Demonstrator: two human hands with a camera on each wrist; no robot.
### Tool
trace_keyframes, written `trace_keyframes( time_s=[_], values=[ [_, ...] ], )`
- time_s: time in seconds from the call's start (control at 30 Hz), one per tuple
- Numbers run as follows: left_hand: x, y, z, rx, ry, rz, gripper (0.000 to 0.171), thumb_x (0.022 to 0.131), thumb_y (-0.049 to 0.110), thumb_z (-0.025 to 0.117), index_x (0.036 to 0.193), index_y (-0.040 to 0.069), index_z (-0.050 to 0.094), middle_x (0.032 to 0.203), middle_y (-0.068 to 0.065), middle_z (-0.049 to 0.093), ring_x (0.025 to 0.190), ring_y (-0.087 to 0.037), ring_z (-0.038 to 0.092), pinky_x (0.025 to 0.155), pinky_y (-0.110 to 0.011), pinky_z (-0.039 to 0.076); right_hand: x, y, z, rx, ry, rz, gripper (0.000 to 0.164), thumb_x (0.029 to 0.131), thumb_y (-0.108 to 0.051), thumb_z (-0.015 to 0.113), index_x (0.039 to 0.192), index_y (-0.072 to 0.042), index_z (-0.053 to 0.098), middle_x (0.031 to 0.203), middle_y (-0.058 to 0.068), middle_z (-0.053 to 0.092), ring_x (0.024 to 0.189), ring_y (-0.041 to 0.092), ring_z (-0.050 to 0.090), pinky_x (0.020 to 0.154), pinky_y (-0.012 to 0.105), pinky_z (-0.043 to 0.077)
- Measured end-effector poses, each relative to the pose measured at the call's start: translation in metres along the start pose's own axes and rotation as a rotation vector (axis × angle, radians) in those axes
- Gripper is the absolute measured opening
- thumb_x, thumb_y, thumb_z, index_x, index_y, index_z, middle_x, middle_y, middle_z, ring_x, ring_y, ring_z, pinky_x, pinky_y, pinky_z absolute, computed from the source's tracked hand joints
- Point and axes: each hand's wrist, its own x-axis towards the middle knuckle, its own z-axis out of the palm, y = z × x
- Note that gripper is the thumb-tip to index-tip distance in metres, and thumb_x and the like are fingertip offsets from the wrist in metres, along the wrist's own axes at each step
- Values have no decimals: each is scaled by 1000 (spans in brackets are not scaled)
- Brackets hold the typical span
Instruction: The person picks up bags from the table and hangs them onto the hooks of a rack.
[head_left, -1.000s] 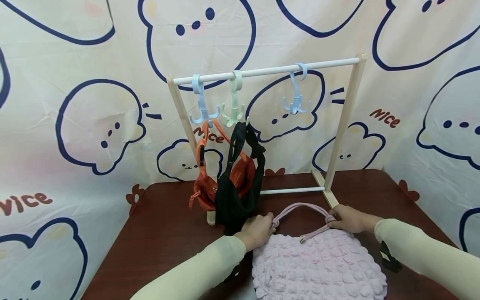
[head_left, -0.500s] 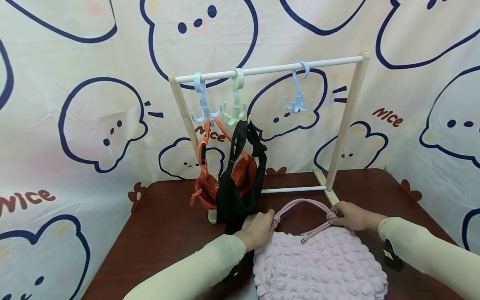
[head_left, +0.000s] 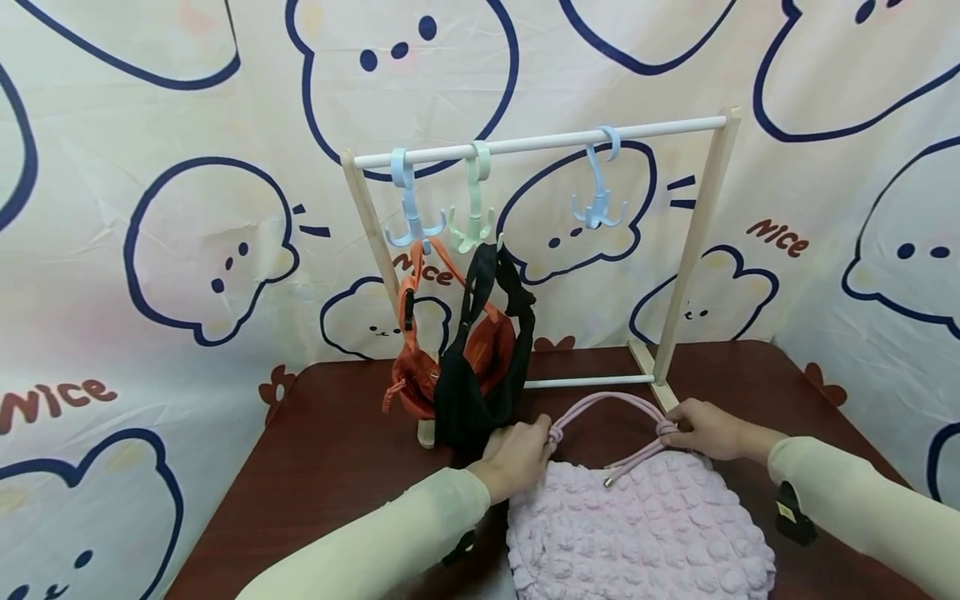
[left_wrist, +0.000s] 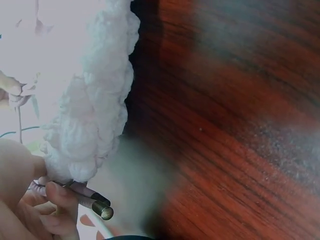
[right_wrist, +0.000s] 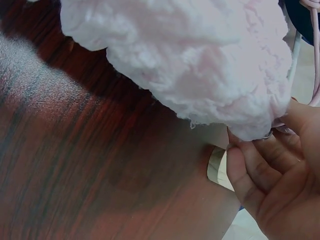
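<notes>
A pale pink, puffy quilted handbag (head_left: 637, 525) with a knotted cord handle (head_left: 607, 398) is at the front of the table. My left hand (head_left: 516, 460) grips the cord by the handle's left knot; the left wrist view shows metal cord tips (left_wrist: 102, 209) poking out beside its curled fingers. At the other end my right hand (head_left: 708, 429) pinches the handle by its right knot. In the right wrist view, the fingers (right_wrist: 250, 167) curl in at the bag's top corner, partly hidden behind the fabric.
Behind the bag stands a wooden rack with a white rail (head_left: 540, 143). Two blue hooks (head_left: 411, 208) and a green hook (head_left: 474, 200) hang from it. An orange bag (head_left: 412, 375) and a black bag (head_left: 468, 400) hang at the left, close to my left hand.
The pink bag's handle has risen slightly and stands a little more upright, with both hands keeping hold of it. The view has shifted slightly. The hanging bags stay where they were.
</notes>
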Motion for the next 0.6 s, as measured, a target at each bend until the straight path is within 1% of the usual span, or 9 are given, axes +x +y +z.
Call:
trace_keyframes(
  time_s=[0.17, 0.33, 0.43, 0.6],
  values=[
    [-3, 2, -3, -12, -1, -8, 17, 102, 31, 60, 96, 16, 53, 69, 0, 62, 53, -8, 53, 46, -28, 38, -3, -2, -2, 17, 19, -8, 14, 97, -21, 68, 92, -8, 72, 72, -7, 58, 59, -1, 50, 55, 21, 44],
    [-6, 3, -6, -46, 6, -16, 16, 102, 29, 61, 97, 15, 53, 72, -1, 65, 56, -9, 56, 48, -29, 40, -5, -2, -5, 25, 32, -19, 15, 97, -23, 68, 93, -9, 71, 73, -7, 58, 61, 0, 52, 56, 21, 45],
    [-7, 3, -7, -63, 8, -13, 16, 102, 28, 61, 98, 15, 53, 73, -1, 65, 56, -9, 56, 48, -28, 40, -6, -3, -7, 31, 39, -19, 15, 98, -22, 67, 95, -9, 72, 73, -5, 60, 61, 0, 53, 56, 21, 46],
    [-6, 3, -10, -60, 12, -9, 16, 102, 28, 60, 99, 15, 53, 72, 0, 63, 55, -7, 53, 48, -27, 40, -8, -7, -11, 40, 51, -20, 15, 97, -21, 68, 98, -7, 73, 74, -2, 62, 61, 1, 54, 56, 21, 47]
  ],
)
